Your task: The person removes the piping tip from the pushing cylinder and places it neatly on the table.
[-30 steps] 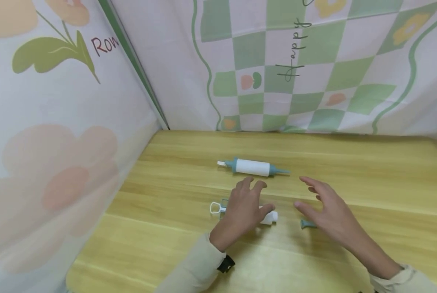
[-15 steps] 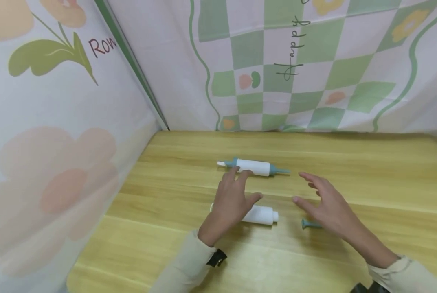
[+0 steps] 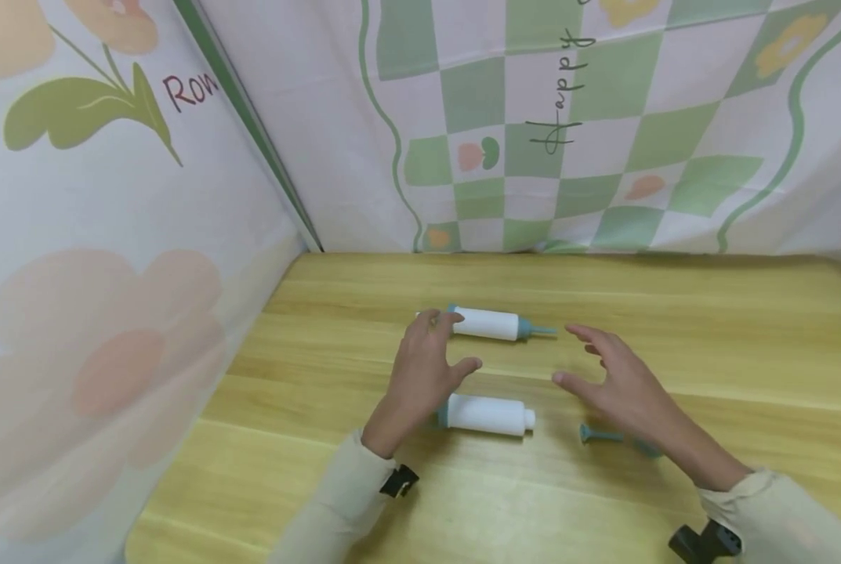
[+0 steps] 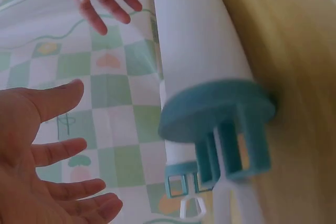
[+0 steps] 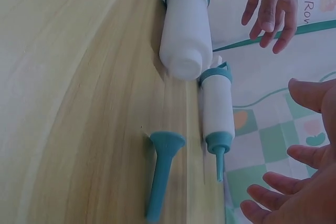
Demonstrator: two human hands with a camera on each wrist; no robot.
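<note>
My left hand (image 3: 420,368) hovers above the table with fingers spread and holds nothing. Below and right of it lies a white syringe-like tube (image 3: 491,415) with a teal collar and a bare white neck; the left wrist view shows its white pull handle (image 4: 236,203). Farther back, a second syringe-like tube (image 3: 489,323) carries a teal tapered nozzle (image 5: 219,153), its handle end partly behind my left fingers. My right hand (image 3: 628,388), thumb apart from relaxed fingers, is raised over a loose teal nozzle (image 5: 163,177) with a flared end.
The wooden table (image 3: 286,486) runs back to a checked green-and-white cloth (image 3: 575,157). A flowered cloth (image 3: 180,329) hangs at the left edge. Another teal piece (image 3: 647,448) shows partly beneath my right hand.
My left hand has moved left and farther back, off the nearer tube, uncovering its white body and collar. My right hand has shifted slightly left and back, so more of the loose nozzle shows.
</note>
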